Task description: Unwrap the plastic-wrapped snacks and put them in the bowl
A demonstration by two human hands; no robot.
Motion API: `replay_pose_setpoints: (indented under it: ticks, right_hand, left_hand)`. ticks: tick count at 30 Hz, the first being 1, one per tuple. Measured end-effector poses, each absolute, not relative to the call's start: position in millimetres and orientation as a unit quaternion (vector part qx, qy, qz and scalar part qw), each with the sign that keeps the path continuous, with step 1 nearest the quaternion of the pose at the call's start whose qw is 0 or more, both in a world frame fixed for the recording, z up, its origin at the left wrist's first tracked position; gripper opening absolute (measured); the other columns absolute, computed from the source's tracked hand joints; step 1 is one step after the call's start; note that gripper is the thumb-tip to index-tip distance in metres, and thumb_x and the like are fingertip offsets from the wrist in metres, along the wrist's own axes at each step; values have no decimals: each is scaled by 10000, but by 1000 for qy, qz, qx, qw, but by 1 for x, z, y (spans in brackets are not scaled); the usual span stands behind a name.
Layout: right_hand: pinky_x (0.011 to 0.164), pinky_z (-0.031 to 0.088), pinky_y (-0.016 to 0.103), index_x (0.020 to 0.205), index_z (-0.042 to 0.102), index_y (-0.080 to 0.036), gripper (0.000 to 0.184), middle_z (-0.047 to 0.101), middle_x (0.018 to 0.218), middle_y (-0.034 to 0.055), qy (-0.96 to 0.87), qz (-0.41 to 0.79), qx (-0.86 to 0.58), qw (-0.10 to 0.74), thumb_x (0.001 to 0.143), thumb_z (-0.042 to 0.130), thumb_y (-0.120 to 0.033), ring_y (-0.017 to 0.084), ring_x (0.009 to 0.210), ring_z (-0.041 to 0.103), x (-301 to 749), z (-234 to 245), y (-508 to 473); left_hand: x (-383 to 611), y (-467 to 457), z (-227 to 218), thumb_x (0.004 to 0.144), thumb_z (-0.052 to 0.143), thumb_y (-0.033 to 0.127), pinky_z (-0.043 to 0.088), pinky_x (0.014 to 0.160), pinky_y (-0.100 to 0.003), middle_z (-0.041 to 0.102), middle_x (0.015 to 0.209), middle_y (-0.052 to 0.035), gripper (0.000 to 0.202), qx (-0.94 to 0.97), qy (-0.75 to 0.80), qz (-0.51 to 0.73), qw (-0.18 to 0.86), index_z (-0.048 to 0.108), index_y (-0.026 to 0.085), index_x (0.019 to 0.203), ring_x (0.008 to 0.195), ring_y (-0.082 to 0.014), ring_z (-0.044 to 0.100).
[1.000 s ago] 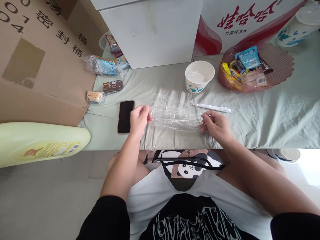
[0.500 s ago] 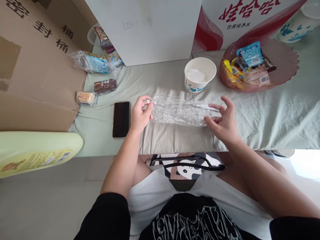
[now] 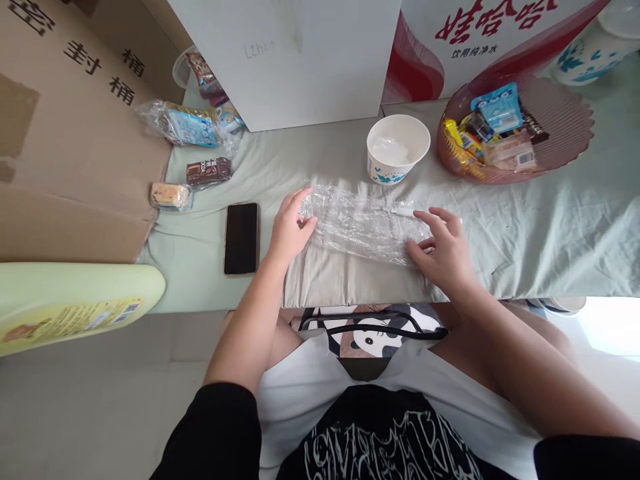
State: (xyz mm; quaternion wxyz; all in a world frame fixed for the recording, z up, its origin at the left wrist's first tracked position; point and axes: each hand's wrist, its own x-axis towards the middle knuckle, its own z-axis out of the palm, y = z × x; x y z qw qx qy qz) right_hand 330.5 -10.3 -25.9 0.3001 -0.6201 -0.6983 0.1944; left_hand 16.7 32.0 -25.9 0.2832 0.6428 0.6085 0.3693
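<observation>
Pale green cloth-covered table (image 3: 550,227): crinkled clear plastic sheet (image 3: 363,227) lies flat; left hand (image 3: 290,230) and right hand (image 3: 445,250) press its ends, fingers spread, nothing pinched.

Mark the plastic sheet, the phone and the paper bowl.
plastic sheet (image 3: 363,227), head view, crinkled middle.
phone (image 3: 241,238), head view, centre of dark screen.
paper bowl (image 3: 389,175), head view, printed outer wall.

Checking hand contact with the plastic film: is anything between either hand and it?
Nothing visible does: the left hand rests on the film's left end, the right hand on its right end. A white tool lies along the far edge.
</observation>
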Motion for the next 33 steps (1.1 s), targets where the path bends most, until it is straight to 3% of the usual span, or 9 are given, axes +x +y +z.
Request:
replay_pose_setpoints:
  ticks: [6,9,12,15,18,22,26,28,33]
  right_hand:
    - [854,559,534,1124,764,-237,278,515,1366,185,-795,35,-578,183,888,618,-217,338,1083,604,322,-17,-28]
    - [900,496,583,918,782,-209,189,630,1267,171,-827,38,-545,136,929,600,-260,394,1159,579,318,-5,-37]
    - [878,484,513,734,728,-194,314,720,1006,104,-871,171,-450,94,977,561,-303,282,952,661,319,5,-43]
    - [783,515,379,774,711,-205,302,715,896,52,-858,369,-338,118,995,548,-331,164,754,658,322,10,-43]
    - [862,553,385,994,686,-216,183,708,1078,98,-791,384,-400,258,944,630,-383,226,988,683,319,4,-32]
    - [935,555,458,1343,539,-212,719,639,1315,155,-706,408,-480,324,736,811,-485,319,1190,632,306,-11,-12]
    - [689,506,360,949,645,-205,293,686,807,46,-673,507,-480,246,812,711,-455,203,723,633,293,-17,1]
    - [633,454,332,805,586,-215,270,638,715,23,-645,515,-485,287,835,680,-467,171,648,578,290,-16,4]
    - [629,452,323,979,555,-249,342,655,781,4,-587,545,-465,377,787,754,-449,175,670,593,289,-19,6]
  left_hand:
    - [22,32,-33,815,732,195,481,1092,-491,570,1411,-121,504,671,653,327,130,657,270,1307,1282,-324,576]
    - [25,30,-32,786,797,279,390,1136,-612,611,1390,-138,579,669,679,283,105,636,273,1342,1352,-412,495]
    - [26,28,-28,815,749,209,423,1107,-565,720,1175,-100,508,687,662,258,154,643,261,1310,1226,-343,584]
    - [26,25,-24,836,665,129,510,1008,-434,727,970,-40,430,700,606,292,238,652,244,1250,1016,-227,658]
    - [30,20,-21,826,650,127,562,836,-316,686,898,-1,426,690,522,359,350,626,240,1236,869,-154,671]
    - [38,12,-16,816,726,206,562,696,-252,665,898,11,445,646,436,424,461,595,262,1237,795,-127,682]
    - [41,10,-9,738,869,363,604,782,-305,700,1120,-30,694,576,398,483,526,548,358,1354,935,-174,723]
    - [42,12,-8,703,893,458,611,848,-343,712,1179,-67,700,549,394,464,573,604,320,1325,1037,-222,727]
    - [52,14,-14,807,787,512,615,703,-338,778,863,-98,387,543,455,289,644,731,144,912,798,-229,763]
